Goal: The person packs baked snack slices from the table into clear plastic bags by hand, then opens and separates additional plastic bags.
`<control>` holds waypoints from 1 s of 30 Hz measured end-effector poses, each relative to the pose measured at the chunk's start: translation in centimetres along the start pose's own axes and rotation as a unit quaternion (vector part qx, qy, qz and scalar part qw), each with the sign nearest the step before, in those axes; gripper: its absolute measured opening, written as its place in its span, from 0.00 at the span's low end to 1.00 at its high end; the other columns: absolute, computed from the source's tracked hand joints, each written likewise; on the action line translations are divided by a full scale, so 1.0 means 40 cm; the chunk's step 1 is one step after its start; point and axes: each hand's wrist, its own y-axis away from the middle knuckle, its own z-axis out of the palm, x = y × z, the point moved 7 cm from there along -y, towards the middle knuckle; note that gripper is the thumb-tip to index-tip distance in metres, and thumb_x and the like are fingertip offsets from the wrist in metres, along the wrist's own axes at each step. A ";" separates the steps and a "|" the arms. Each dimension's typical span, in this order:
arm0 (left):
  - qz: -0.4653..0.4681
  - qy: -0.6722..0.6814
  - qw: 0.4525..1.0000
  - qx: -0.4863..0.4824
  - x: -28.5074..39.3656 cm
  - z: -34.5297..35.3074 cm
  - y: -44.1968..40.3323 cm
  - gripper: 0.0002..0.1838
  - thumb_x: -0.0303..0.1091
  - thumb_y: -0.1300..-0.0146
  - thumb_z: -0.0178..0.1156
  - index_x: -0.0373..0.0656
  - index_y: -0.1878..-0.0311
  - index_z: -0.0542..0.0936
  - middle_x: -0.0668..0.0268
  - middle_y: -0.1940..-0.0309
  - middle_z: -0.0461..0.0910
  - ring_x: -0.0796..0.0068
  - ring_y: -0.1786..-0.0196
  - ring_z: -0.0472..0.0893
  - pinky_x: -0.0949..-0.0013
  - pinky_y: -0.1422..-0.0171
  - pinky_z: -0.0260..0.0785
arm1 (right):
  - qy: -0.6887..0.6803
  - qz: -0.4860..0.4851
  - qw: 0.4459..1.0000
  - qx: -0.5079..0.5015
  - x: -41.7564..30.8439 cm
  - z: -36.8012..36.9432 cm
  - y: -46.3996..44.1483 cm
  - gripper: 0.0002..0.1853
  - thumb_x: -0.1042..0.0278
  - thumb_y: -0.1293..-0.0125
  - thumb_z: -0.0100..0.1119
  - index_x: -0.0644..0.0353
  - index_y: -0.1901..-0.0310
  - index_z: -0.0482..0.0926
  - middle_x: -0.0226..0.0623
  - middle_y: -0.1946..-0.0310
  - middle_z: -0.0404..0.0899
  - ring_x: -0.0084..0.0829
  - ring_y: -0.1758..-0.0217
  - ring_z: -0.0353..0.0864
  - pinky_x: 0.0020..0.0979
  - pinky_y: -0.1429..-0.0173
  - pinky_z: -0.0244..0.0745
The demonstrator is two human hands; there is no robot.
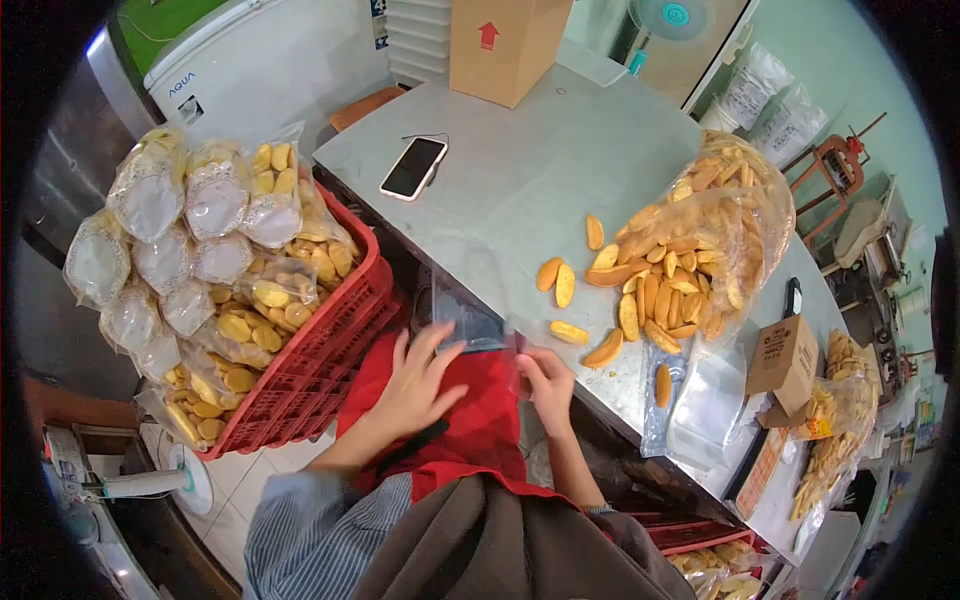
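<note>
A clear plastic bag (pixel 468 322) hangs at the table's near edge, above the red apron on my lap. My right hand (pixel 545 385) pinches the bag's right side between thumb and fingers. Spread fingers mark my left hand (pixel 415 380), which is open at the bag's lower left; whether its fingertips touch the film I cannot tell. To the right, oblong golden bread pieces (pixel 665 295) spill from a large clear bag (pixel 745 205). Several loose pieces (pixel 565 285) lie on the metal table between that pile and my hands.
Left of me, a red crate (pixel 310 370) is heaped with filled bags (pixel 215 200). On the table (pixel 500 190) are a phone (pixel 413 168), a tall carton (pixel 508 45), a stack of clear bags (pixel 705 400) and a small cardboard box (pixel 780 360). Another filled bag (pixel 840 430) lies far right.
</note>
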 end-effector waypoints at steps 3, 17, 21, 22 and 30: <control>-0.047 0.200 0.973 -0.109 -0.036 0.017 0.199 0.33 0.38 0.46 0.64 0.40 0.39 0.64 0.55 0.37 0.64 0.57 0.36 0.65 0.52 0.33 0.52 | 0.000 -0.051 0.997 0.053 0.002 -0.092 0.027 0.07 0.74 0.36 0.54 0.68 0.60 0.78 0.31 0.68 0.79 0.19 0.67 0.76 0.20 0.60 0.71; 0.261 0.041 0.964 0.008 0.079 -0.135 0.071 0.21 0.42 0.54 0.65 0.46 0.55 0.80 0.63 0.54 0.78 0.67 0.57 0.79 0.65 0.58 0.71 | -0.019 -0.223 0.955 -0.194 -0.251 0.107 0.058 0.13 0.79 0.42 0.59 0.66 0.54 0.74 0.39 0.70 0.78 0.28 0.68 0.78 0.26 0.62 0.72; 0.135 0.051 0.989 0.043 0.129 0.001 -0.041 0.21 0.34 0.43 0.57 0.42 0.45 0.74 0.52 0.46 0.72 0.59 0.49 0.75 0.63 0.47 0.67 | -0.077 -0.085 0.991 -0.072 -0.101 0.091 0.023 0.23 0.76 0.35 0.52 0.65 0.40 0.57 0.38 0.66 0.75 0.26 0.63 0.76 0.25 0.56 0.71; 0.070 0.070 0.994 0.056 0.093 0.055 -0.055 0.21 0.33 0.42 0.56 0.40 0.45 0.74 0.50 0.46 0.71 0.57 0.48 0.74 0.62 0.46 0.67 | -0.021 -0.096 0.994 -0.054 -0.056 0.081 0.016 0.22 0.76 0.34 0.50 0.65 0.40 0.59 0.40 0.63 0.75 0.27 0.60 0.76 0.26 0.54 0.71; -0.183 0.446 0.875 0.040 -0.013 0.212 -0.056 0.15 0.30 0.40 0.60 0.35 0.53 0.71 0.58 0.57 0.77 0.73 0.61 0.80 0.76 0.65 0.72 | -0.042 -0.075 0.986 -0.140 -0.027 0.021 0.010 0.10 0.74 0.35 0.52 0.64 0.54 0.77 0.41 0.43 0.68 0.33 0.39 0.67 0.32 0.39 0.65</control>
